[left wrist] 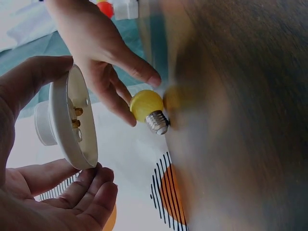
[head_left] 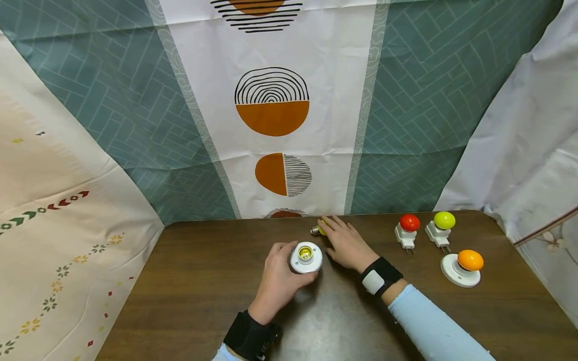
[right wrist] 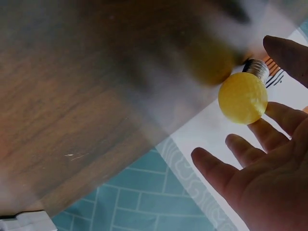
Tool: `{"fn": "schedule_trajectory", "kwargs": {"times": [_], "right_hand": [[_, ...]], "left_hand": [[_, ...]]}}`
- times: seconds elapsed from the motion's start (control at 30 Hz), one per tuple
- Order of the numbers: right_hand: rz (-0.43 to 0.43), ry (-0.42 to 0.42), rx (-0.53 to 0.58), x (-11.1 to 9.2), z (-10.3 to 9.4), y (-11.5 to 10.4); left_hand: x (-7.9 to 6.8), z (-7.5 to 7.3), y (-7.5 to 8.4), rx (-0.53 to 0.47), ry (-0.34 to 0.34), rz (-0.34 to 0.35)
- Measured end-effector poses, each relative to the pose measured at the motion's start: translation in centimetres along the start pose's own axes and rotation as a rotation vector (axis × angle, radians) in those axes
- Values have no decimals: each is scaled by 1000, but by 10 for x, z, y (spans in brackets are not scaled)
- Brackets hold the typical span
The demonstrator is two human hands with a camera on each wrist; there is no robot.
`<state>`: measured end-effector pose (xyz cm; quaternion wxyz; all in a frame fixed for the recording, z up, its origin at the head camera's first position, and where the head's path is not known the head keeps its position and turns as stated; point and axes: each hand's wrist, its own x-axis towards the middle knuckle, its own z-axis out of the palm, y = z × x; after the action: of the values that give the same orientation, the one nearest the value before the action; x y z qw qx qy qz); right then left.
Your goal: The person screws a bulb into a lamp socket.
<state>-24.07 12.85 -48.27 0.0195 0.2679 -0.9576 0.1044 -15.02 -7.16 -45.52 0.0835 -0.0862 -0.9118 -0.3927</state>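
My left hand [head_left: 276, 278] grips a round white lamp holder [head_left: 306, 256] by its rim, thumb and fingers on opposite sides. Its brass-lined socket faces up in the head view, while the left wrist view shows brass screws inside the hollow underside. Near the table's back edge lies a yellow light bulb [left wrist: 147, 105] with a silver screw base. My right hand [head_left: 347, 245] reaches over to this bulb, its fingers spread and loosely bent. In the right wrist view the fingertips sit right beside the yellow glass [right wrist: 243, 97], and the thumb stands apart from it.
To the right stand a red bulb [head_left: 409, 223] and a yellow-green bulb [head_left: 444, 220], each in a white plug-in socket. In front of them an orange bulb [head_left: 470, 260] sits in a round white base [head_left: 460, 278]. Patterned cloth [head_left: 289, 50] hangs behind the brown table [head_left: 203, 291].
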Motion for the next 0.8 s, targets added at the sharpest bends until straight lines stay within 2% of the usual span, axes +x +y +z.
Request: {"fn": "schedule_trajectory", "kwargs": {"times": [0.47, 0.8], "right_hand": [[5, 105, 83, -15, -1, 7], [41, 116, 165, -38, -6, 12]], "left_hand": [[-1, 2, 1, -18, 20, -20], [-3, 3, 1, -26, 38, -21]]}}
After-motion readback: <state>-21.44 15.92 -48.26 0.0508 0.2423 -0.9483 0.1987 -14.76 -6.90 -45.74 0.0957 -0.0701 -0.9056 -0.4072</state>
